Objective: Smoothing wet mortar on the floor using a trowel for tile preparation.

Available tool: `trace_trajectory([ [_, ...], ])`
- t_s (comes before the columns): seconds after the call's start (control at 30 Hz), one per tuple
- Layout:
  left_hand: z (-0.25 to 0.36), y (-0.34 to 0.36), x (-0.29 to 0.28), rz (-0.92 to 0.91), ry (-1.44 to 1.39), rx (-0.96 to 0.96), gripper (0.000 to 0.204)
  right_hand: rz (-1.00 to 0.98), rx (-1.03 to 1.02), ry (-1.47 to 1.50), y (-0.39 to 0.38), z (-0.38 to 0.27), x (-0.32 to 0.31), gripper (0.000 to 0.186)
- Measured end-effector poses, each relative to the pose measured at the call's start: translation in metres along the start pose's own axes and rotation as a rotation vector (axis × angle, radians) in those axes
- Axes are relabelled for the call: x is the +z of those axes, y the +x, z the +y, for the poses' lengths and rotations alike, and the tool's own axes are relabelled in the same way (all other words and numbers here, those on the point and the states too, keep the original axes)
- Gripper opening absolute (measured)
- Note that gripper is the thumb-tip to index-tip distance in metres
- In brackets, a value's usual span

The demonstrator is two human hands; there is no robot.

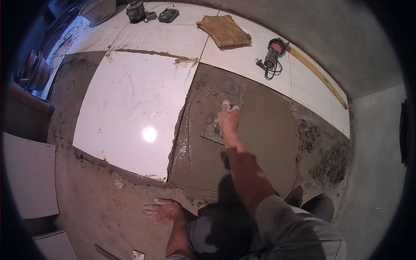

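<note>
My right hand (228,118) is wrapped round the handle of a rectangular plastering trowel (236,92), whose flat blade lies on a bed of wet grey mortar (268,134). The hand covers most of the handle. The mortar is smooth in the middle and wetter and shinier along its left side. To its left lies a large white tile (134,99) with mortar along its edges. Down on the bare floor, near the tile's lower corner, my left hand (164,211) rests flat with its fingers spread, holding nothing.
Rough mortar lumps (331,167) lie by the right wall. On the far tiles are a folded brown cloth (223,31), a corded power tool (273,56), a yellow level (318,73), a black device (136,12) and a bucket (98,11). White tiles (30,175) stand at left.
</note>
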State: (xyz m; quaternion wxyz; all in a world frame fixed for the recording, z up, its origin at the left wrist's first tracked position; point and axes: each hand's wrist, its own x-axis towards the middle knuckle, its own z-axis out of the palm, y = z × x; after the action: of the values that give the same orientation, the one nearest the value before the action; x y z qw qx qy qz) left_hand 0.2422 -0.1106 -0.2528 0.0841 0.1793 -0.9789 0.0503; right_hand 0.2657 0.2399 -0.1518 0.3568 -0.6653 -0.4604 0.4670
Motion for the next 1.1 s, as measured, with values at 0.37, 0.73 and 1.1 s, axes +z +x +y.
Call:
trace_trajectory([
  [0.37,-0.001,0.001,-0.003,-0.112,0.041,-0.028,0.065,-0.192,0.066,0.053,-0.012,-0.029,0.065,0.054],
  [0.73,-0.001,0.008,-0.012,-0.049,-0.009,-0.004,0.067,-0.030,0.089,-0.053,-0.004,-0.007,0.048,0.046],
  [1.1,-0.001,0.001,-0.002,-0.080,0.025,-0.017,0.065,-0.082,0.033,-0.046,-0.021,-0.017,0.011,0.040],
])
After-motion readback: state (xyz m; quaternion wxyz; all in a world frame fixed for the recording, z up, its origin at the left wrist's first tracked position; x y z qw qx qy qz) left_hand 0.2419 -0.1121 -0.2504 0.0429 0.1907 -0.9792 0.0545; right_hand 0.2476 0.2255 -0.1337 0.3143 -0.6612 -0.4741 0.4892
